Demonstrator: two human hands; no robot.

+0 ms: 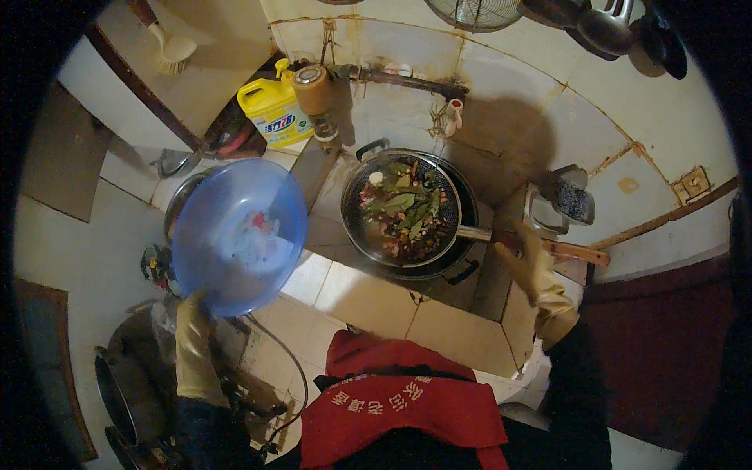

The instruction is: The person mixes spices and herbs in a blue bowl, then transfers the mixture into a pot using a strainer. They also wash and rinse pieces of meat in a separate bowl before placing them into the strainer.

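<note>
My left hand (194, 341), in a tan rubber glove, grips the near rim of a translucent blue plastic basin (205, 258). The basin is tilted, and a few small bits lie wet on its bottom. My right hand (531, 273), gloved too, is held with its fingers apart just right of the metal handle (473, 234) of a mesh strainer (346, 226). No gap or contact between glove and handle can be made out for sure. Green leaves and mixed spices (405, 205) fill the strainer, which rests over a dark two-handled pan (470, 202) on the tiled counter.
A yellow detergent jug (273, 111) and an amber-topped bottle (314, 100) stand behind the basin. A wooden-handled tool (578, 252) and metal containers (546, 205) sit to the right. Ladles (608, 26) hang on the wall. A black hose (299, 364) runs down at the counter's front.
</note>
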